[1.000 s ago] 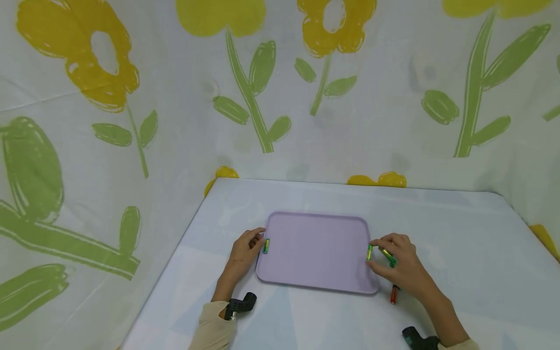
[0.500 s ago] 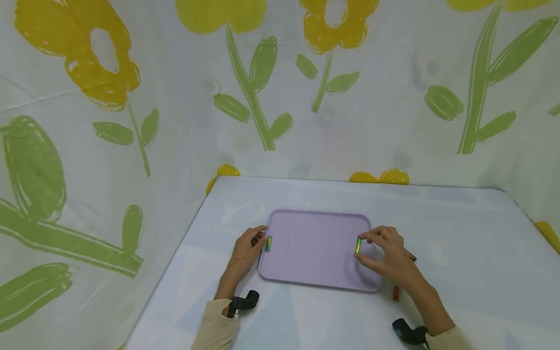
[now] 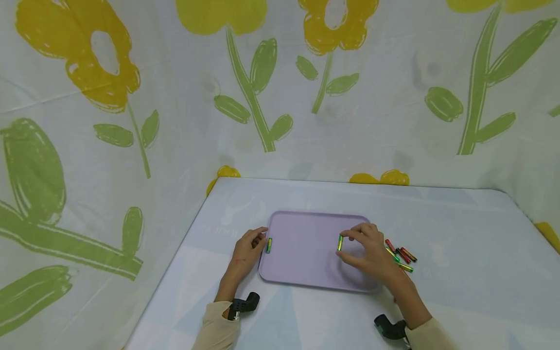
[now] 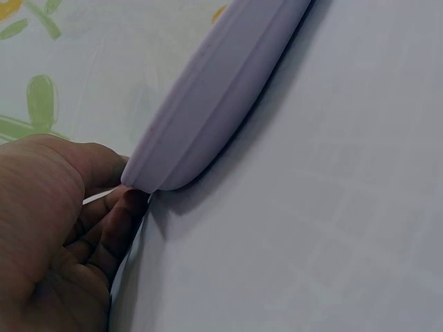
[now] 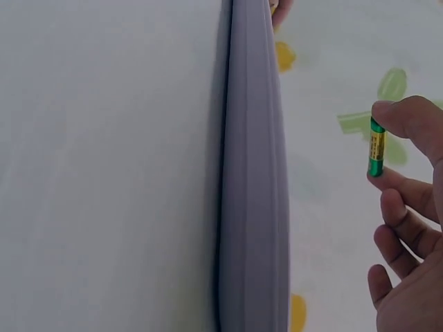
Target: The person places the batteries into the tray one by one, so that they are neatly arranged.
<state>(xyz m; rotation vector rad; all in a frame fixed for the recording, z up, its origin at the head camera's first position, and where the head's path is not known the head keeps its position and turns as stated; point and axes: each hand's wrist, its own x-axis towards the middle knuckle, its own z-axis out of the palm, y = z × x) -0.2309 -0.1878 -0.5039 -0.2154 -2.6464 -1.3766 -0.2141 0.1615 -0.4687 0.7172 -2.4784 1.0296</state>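
Note:
My right hand (image 3: 367,250) pinches a green and yellow battery (image 3: 340,242) by its two ends, between thumb and index finger, over the right part of the lilac tray (image 3: 306,253). In the right wrist view the battery (image 5: 376,146) stands nearly upright between the fingertips, above the tray's side wall (image 5: 256,173). At the tray's left edge, my left hand (image 3: 245,250) grips the rim, its thumb on the rim and its fingers curled below, as the left wrist view shows. Another green battery (image 3: 269,245) lies just inside the tray by that hand.
Several loose batteries, red ones (image 3: 409,254) and green ones (image 3: 405,267), lie on the white table (image 3: 463,272) right of the tray, partly behind the right forearm. A flowered cloth (image 3: 183,121) hangs behind and to the left of the table.
My right hand has carried the green battery left, from the tray's right edge further over the tray. Batteries it covered now show on the table. The left hand stays at the rim.

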